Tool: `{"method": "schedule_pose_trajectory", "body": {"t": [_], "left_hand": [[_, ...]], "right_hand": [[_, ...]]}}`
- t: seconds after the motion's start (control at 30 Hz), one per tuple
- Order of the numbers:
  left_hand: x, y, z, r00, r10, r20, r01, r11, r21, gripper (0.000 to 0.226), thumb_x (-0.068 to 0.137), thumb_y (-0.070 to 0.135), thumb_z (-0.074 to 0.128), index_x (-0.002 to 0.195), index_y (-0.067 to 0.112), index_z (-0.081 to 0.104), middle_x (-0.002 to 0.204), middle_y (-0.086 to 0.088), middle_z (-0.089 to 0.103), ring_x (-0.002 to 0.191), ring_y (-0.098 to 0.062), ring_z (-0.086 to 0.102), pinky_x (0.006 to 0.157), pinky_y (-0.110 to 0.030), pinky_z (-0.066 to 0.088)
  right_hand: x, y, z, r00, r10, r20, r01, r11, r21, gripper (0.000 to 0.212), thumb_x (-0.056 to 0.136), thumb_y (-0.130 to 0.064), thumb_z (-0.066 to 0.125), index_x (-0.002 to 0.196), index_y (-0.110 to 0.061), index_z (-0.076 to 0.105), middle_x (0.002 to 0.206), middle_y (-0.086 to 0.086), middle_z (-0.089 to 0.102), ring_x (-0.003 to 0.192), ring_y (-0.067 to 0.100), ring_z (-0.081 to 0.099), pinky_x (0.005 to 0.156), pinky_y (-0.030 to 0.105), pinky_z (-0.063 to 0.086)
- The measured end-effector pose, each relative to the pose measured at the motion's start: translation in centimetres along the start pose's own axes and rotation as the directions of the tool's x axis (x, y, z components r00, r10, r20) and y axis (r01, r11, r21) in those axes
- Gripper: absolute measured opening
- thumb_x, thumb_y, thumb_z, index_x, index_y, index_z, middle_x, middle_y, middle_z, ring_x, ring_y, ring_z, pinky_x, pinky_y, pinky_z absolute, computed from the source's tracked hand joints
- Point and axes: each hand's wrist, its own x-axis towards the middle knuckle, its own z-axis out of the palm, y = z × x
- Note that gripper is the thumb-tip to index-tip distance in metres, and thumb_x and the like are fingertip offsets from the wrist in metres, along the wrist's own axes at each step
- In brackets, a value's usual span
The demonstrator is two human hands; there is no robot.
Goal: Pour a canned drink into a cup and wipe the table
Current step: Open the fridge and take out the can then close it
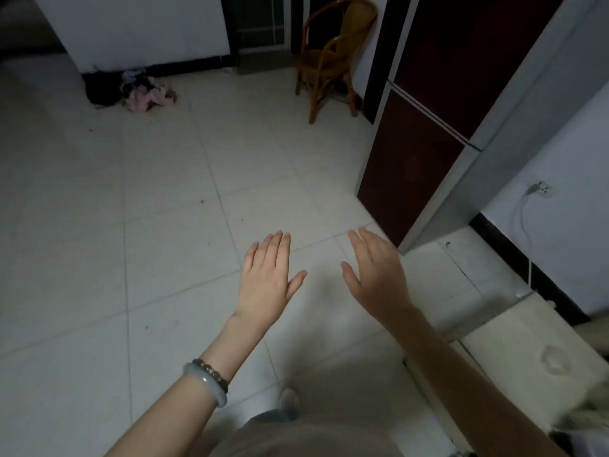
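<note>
My left hand and my right hand are stretched out in front of me over a pale tiled floor, backs up, fingers straight, holding nothing. Two bracelets circle my left wrist. A pale table shows at the lower right, beside my right forearm. On it sits a small clear object that could be a cup; it is too blurred to tell. No can and no cloth are in view.
A dark red fridge with grey edges stands at the right. A rattan chair is by the far wall. A heap of clothes lies on the floor at the back left. A white cable hangs from a wall socket.
</note>
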Motion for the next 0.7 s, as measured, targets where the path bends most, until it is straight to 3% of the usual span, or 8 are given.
{"method": "schedule_pose_trajectory", "body": {"t": [0.2, 0.7], "left_hand": [[8.6, -2.6, 2.2, 1.0, -0.001, 0.004, 0.001, 1.0, -0.02, 0.066, 0.088, 0.05, 0.04, 0.129, -0.001, 0.047, 0.128, -0.017, 0.056, 0.118, -0.031, 0.054, 0.105, -0.041, 0.028], [35.7, -7.6, 11.4, 0.997, -0.046, 0.066, 0.045, 0.999, 0.031, 0.067, 0.087, 0.051, 0.039, 0.13, -0.001, 0.047, 0.128, -0.017, 0.057, 0.117, -0.031, 0.055, 0.105, -0.04, 0.027]], "right_hand": [[7.6, 2.6, 2.9, 0.995, 0.092, 0.044, -0.092, 0.996, 0.008, 0.052, 0.079, -0.019, 0.069, 0.125, 0.0, 0.055, 0.123, 0.021, 0.059, 0.112, 0.032, 0.059, 0.095, 0.04, 0.046], [32.6, 14.2, 13.0, 0.994, 0.081, 0.068, -0.082, 0.997, 0.011, 0.053, 0.08, -0.022, 0.07, 0.127, -0.002, 0.053, 0.127, 0.021, 0.057, 0.114, 0.034, 0.057, 0.095, 0.045, 0.046]]}}
